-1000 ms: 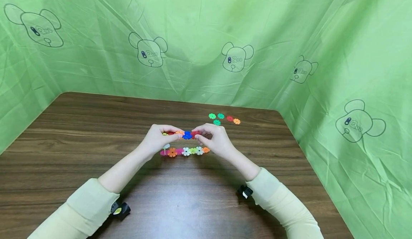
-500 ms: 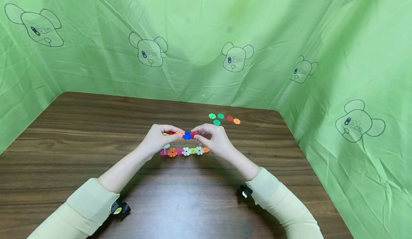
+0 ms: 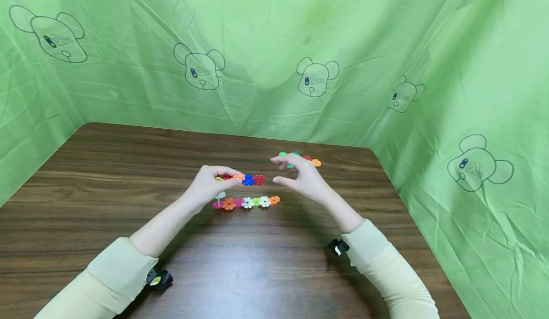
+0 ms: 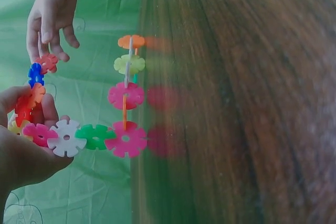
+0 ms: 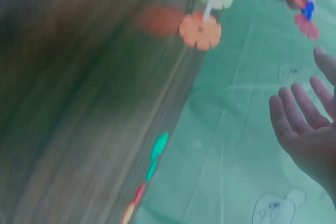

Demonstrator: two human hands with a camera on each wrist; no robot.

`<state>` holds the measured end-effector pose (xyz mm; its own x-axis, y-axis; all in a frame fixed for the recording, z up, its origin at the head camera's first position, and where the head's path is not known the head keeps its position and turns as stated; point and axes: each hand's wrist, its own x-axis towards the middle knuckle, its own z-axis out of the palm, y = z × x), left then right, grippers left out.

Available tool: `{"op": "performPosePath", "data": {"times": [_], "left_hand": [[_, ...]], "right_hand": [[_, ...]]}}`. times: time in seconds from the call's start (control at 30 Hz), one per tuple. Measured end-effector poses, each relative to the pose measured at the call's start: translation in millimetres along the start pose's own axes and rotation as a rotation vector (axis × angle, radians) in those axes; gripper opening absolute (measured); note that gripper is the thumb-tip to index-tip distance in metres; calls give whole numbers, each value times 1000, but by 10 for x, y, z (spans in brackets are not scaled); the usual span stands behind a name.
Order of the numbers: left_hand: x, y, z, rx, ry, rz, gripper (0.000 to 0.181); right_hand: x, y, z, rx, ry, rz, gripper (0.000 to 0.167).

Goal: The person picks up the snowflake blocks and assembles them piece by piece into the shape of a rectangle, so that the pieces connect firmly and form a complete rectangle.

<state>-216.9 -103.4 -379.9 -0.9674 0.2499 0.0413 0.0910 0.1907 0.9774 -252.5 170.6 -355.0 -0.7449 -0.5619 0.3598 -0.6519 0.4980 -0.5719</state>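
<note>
Notched, flower-shaped plastic discs are joined into one angular structure. Its bottom row stands on the table, with a white disc (image 3: 247,203) in it. At the left end a column rises, where the left wrist view shows a green disc (image 4: 95,137) and a white disc (image 4: 66,138). The raised top row runs right through an orange disc (image 3: 238,177) and a blue disc (image 3: 248,180) to a red disc (image 3: 259,180) at its free end. My left hand (image 3: 208,188) pinches the top row at the orange disc. My right hand (image 3: 303,178), fingers apart, holds nothing right of the red disc.
Behind my right hand lie several loose discs, partly covered by it: greens, a red disc (image 3: 307,158) and an orange disc (image 3: 316,162). The brown wooden table (image 3: 128,166) is enclosed by a green cloth (image 3: 257,33) at the back and sides.
My right hand has let go of the red end disc and moved right and away, towards the loose discs. My left hand keeps its pinch almost unmoved.
</note>
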Motion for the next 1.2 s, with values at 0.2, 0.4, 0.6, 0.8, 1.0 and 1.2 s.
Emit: {"op": "performPosePath", "data": {"times": [0.2, 0.4, 0.6, 0.8, 1.0, 1.2], "left_hand": [[2, -7, -8, -1, 3, -1, 25], [4, -16, -14, 14, 6, 1, 25], [7, -29, -25, 15, 6, 3, 26], [6, -29, -27, 21, 10, 0, 25], [-5, -21, -25, 32, 7, -1, 26], [-3, -25, -29, 32, 8, 1, 26]], "right_hand": [[-9, 160, -196, -63, -19, 13, 52], [-54, 356, -350, -121, -54, 67, 55], [-92, 622, -470, -121, -83, 120, 58], [-107, 916, -571, -111, -76, 194, 57], [-128, 1216, -628, -66, -64, 290, 53], [-109, 1427, -657, -48, -38, 348, 47]]}}
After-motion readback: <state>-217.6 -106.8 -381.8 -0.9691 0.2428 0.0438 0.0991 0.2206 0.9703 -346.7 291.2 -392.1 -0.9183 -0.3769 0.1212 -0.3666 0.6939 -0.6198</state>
